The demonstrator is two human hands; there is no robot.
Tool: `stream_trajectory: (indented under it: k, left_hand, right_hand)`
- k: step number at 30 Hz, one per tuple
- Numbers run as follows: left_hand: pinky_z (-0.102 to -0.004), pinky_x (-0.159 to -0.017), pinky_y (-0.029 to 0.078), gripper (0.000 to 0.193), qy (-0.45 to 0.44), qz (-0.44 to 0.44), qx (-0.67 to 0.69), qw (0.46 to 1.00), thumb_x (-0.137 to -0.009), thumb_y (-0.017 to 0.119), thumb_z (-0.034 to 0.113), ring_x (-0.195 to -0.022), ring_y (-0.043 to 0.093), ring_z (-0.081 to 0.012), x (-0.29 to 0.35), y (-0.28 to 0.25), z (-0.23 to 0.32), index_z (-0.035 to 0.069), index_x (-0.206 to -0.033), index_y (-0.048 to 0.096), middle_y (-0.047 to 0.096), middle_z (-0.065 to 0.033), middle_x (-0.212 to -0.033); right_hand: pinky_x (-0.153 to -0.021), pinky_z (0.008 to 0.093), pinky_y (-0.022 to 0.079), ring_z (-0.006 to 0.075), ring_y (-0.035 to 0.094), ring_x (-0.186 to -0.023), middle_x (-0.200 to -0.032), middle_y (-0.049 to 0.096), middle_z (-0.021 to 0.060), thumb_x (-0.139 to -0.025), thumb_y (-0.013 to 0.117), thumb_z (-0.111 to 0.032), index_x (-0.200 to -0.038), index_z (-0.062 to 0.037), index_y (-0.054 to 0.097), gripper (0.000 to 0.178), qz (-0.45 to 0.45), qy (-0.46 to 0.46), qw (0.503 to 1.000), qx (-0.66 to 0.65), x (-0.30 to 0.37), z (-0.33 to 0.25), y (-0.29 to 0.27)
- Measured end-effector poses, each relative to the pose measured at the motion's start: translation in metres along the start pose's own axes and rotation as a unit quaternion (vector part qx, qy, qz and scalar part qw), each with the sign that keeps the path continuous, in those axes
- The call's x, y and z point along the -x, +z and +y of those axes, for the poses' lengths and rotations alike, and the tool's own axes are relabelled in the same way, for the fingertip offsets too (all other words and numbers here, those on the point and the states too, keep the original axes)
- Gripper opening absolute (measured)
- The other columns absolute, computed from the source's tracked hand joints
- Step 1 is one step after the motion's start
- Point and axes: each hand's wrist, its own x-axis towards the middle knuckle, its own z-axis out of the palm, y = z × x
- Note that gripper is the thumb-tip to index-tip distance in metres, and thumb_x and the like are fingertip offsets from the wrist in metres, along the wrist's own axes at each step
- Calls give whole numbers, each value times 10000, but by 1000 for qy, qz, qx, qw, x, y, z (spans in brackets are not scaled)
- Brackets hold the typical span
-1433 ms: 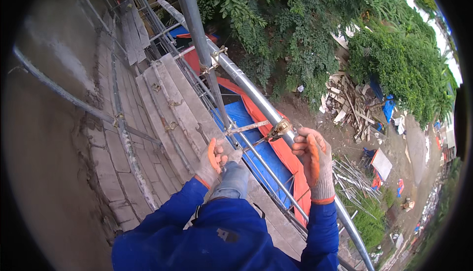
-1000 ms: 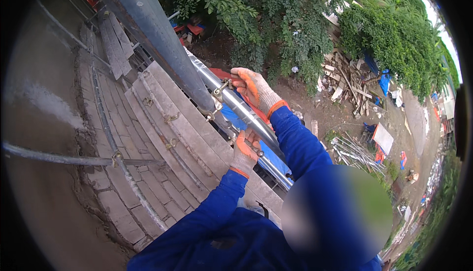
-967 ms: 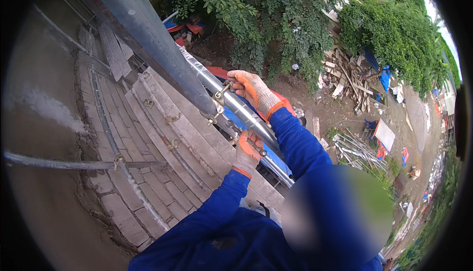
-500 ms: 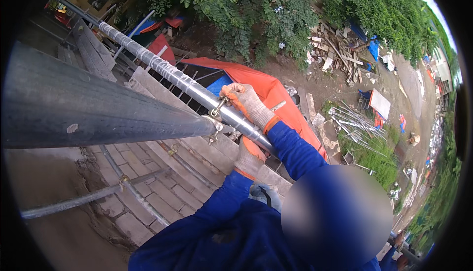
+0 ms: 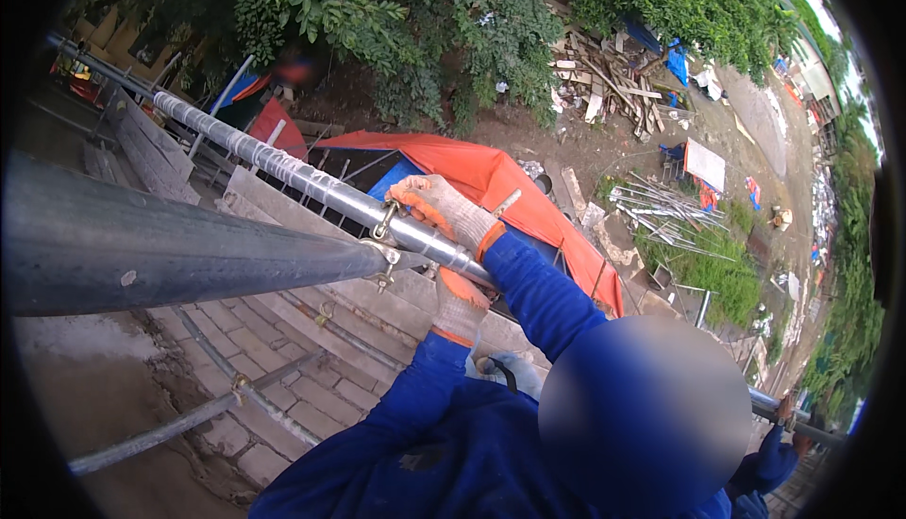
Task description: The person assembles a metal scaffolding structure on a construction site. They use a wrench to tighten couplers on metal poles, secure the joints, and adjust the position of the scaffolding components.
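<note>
Gripping scaffold tube (image 5: 311,184): right hand (image 5: 442,211) on top, left hand (image 5: 460,304) just beneath.

An orange tarpaulin (image 5: 528,189) lies across the middle of the frame, with a blue sheet (image 5: 392,177) at its left edge. Dense green trees (image 5: 415,19) fill the top. A heap of broken timber (image 5: 604,75) sits upper right, a bundle of thin metal rods (image 5: 665,208) on the ground right of centre. A brick wall (image 5: 283,377) runs along the lower left.
</note>
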Motion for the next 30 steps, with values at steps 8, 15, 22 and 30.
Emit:
stream_trajectory:
  k: [8, 15, 22, 30]
  left_hand:
    - [-527, -575, 500, 565, -3, -13, -61, 998, -974, 391, 640, -794, 631, -399, 11, 8, 4, 175, -1253, 553, 640, -185, -1090]
    - [-504, -558, 512, 498, -60, -61, -46, 995, -1003, 414, 569, -759, 629, -387, -24, -22, -10, 168, -1266, 547, 647, -171, -1056]
    - [-534, -624, 533, 618, 150, -92, -143, 974, -947, 416, 666, -845, 655, -405, -47, -46, -13, 157, -1260, 571, 651, -173, -1102]
    - [-475, -766, 615, 489, 94, -39, -92, 991, -1027, 437, 369, -879, 711, -341, 32, 15, 23, -59, -1201, 599, 691, -197, -1044]
  right_hand:
    - [-607, 316, 432, 139, 536, -712, -771, 580, 25, -1017, 610, -434, -949, -90, 705, 364, -18, -5, 1000, -2, 2, 0, -8]
    - [-567, 268, 329, 77, 424, -652, -731, 509, -30, -962, 604, -644, -884, -113, 676, 541, 22, 81, 996, -7, 2, -8, -5]
    - [-576, 236, 315, 57, 393, -648, -796, 508, -45, -1007, 552, -618, -1047, -80, 694, 558, -8, 139, 982, 129, -7, -32, 18]
    - [-577, 255, 325, 58, 429, -700, -809, 544, -52, -1009, 625, -492, -1001, -117, 720, 388, -10, 105, 989, 100, 5, -25, -1]
